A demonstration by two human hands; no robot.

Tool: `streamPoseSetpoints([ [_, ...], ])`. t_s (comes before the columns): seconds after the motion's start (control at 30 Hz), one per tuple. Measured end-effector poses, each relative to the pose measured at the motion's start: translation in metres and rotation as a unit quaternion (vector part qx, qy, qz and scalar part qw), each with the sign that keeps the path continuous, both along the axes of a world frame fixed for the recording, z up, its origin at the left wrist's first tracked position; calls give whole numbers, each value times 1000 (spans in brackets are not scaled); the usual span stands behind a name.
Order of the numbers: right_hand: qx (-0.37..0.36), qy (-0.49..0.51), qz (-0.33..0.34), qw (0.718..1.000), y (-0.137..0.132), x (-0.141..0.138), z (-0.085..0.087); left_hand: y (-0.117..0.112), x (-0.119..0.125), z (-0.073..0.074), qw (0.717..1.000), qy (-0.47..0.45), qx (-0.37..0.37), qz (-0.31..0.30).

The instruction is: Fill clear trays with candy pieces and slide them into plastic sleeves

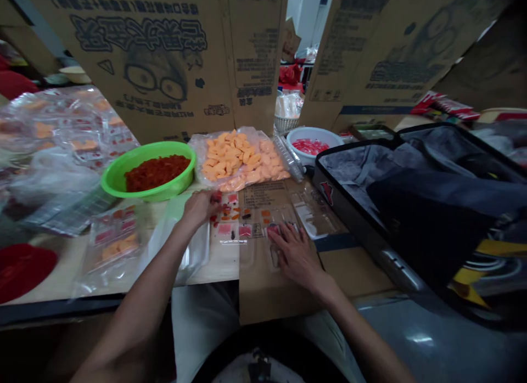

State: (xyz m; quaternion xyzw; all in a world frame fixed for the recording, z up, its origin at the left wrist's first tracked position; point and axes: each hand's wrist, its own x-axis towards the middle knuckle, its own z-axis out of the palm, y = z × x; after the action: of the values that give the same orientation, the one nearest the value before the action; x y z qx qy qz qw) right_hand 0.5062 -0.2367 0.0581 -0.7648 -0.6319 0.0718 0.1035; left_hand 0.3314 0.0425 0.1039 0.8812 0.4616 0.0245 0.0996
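At the bottom edge, a dark curved shape and pale cloth (201, 331) lie closest to the camera, too dim to make out. Two bare arms reach forward past them to the desk (53, 281).

The left hand (200, 208) is half closed, its fingers curled down beside a small red piece (216, 197); I cannot tell whether it is pinching that piece. The right hand (294, 255) lies flatter, open with its fingers spread, and the fingertips (284, 234) rest on a clear plastic tray (276, 257). It grips nothing visible. A pink piece (273, 230) sits just beside those fingertips, partly hidden.

Between the hands, small orange, red and pink pieces (233, 218) lie scattered on a flattened cardboard sheet (263, 193). At least three are pink squares; the rest are too small to count. One sealed clear packet (113, 241) of orange and red pieces lies left of the left hand.

Beyond the hands stand one green basin (148, 152) heaped with red-brown granules (156, 173), one clear bag (234, 158) of orange pieces, and one white bowl (310, 140) holding red pieces. To the right, an open black suitcase (411, 207) holds dark cloth, and its far side is cut off by the frame.
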Motion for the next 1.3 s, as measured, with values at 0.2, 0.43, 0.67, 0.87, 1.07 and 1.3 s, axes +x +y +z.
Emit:
streamPoseSetpoints([
  [0.2,4,10,-7,1000,-1,0,-3,-11,28,15,991,128,-25,37],
  [0.43,21,23,-13,999,-3,-3,2,-48,62,30,995,-47,-48,-68],
  [0.67,25,14,-17,999,-2,-4,4,-117,141,-9,956,-82,-96,-265],
  [0.87,41,17,-20,999,-4,-2,-2,-60,94,-7,982,-69,-40,-171],
  [1.07,27,18,-28,999,-8,-5,8,-6,27,-13,994,3,-18,-108],
  [1.3,47,12,-30,998,-10,1,11,-22,16,-36,989,-95,-46,-99],
])
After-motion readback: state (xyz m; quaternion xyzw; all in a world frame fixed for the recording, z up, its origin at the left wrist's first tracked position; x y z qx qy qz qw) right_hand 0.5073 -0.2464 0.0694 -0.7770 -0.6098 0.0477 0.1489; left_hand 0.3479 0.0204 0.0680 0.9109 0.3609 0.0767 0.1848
